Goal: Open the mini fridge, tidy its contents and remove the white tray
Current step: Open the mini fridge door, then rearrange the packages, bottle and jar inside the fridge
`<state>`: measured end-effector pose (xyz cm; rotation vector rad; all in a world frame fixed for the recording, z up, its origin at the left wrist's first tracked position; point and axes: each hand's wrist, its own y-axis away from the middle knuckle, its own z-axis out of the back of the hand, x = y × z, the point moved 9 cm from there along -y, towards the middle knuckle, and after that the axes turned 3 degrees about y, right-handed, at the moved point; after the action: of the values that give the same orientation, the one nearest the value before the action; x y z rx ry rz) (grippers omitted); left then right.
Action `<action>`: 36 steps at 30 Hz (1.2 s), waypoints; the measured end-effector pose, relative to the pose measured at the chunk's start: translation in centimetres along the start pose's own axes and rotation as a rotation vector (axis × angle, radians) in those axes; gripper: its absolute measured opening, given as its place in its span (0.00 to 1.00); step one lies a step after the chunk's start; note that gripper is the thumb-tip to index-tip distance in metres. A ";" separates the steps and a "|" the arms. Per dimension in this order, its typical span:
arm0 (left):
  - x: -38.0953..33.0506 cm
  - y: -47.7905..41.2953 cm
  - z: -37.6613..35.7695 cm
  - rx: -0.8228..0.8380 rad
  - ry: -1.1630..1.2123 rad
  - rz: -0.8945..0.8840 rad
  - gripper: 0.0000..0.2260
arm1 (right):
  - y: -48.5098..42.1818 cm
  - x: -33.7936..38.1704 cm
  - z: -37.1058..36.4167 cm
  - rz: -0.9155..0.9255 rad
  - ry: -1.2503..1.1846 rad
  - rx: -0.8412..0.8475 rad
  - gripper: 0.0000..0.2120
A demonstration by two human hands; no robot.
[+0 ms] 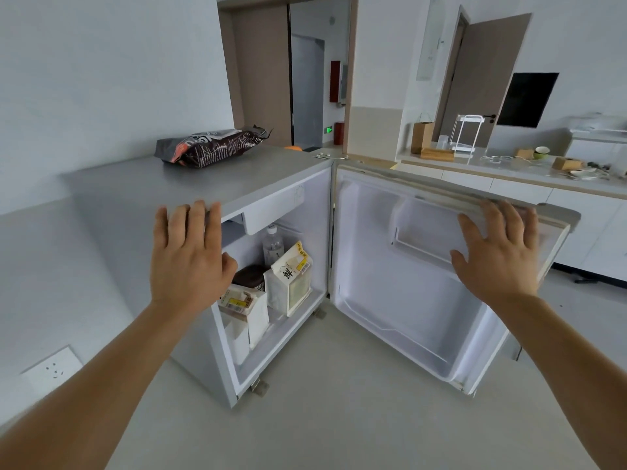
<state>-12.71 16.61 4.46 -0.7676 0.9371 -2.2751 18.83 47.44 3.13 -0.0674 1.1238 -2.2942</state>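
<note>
The grey mini fridge (142, 198) stands on the floor with its door (407, 293) swung wide to the right. Inside I see a clear water bottle (272, 245), an upright white carton (291, 279), a dark brown tub (252, 278) and a second white carton (244, 310) leaning at the front. A white tray (271, 213) hangs under the fridge's top. My left hand (190, 252) hovers flat, fingers spread, in front of the fridge's top front edge. My right hand (495, 252) rests spread over the door's upper edge, holding nothing.
A dark snack bag (213, 145) lies on top of the fridge. A wall socket (54, 369) is low on the left wall. A counter (509, 164) with a paper bag, rack and bowls runs at the back right. An open doorway (305, 89) lies behind.
</note>
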 end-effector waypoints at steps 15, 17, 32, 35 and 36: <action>-9.2 12.6 -4.9 0.283 0.306 -0.048 0.19 | 4.9 13.8 -6.3 0.291 -0.775 0.152 0.16; -9.6 14.1 -6.8 0.380 0.299 -0.017 0.20 | 6.4 16.0 -8.5 0.279 -0.821 0.266 0.13; -12.0 16.1 -16.7 0.736 0.336 0.369 0.35 | 9.6 28.4 -23.4 -0.148 -1.217 0.958 0.12; -11.3 14.8 -18.3 0.732 0.321 0.416 0.37 | 8.4 30.5 -24.5 -0.188 -1.255 0.965 0.17; -11.2 14.5 -18.8 0.735 0.327 0.424 0.37 | 7.8 31.1 -24.8 -0.200 -1.255 0.954 0.20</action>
<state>-13.90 23.59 -20.89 0.1155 0.2827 -2.1409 -10.41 45.21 -24.79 -1.0662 -0.6102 -2.0348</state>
